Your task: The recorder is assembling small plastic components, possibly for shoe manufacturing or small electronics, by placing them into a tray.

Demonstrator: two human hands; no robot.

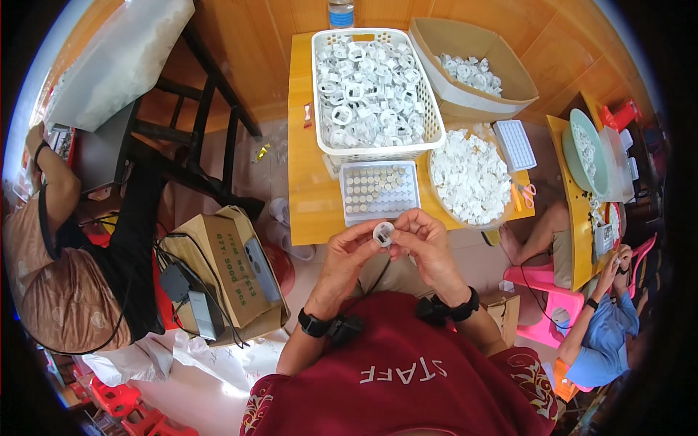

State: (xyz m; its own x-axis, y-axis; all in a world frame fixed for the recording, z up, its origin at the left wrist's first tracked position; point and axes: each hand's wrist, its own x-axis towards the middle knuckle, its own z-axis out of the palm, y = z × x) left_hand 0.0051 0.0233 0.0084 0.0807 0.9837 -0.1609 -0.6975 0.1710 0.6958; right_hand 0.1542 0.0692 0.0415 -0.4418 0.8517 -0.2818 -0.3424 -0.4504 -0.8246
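Observation:
My left hand and my right hand meet at the near edge of the yellow table. Between their fingertips they hold a small round white plastic piece with a dark spot in its middle. Both hands are closed on it. Just beyond my fingers lies a clear tray with rows of round metal button cells, some of its places without any. Behind that stands a white perforated basket heaped with similar clear and white ring-shaped pieces. To its right, a round bowl is full of small white plastic parts.
An open cardboard box with more clear pieces stands at the back right, near a white gridded tray and scissors. A carton with cables is at my left. People sit on both sides, the right one on a pink chair.

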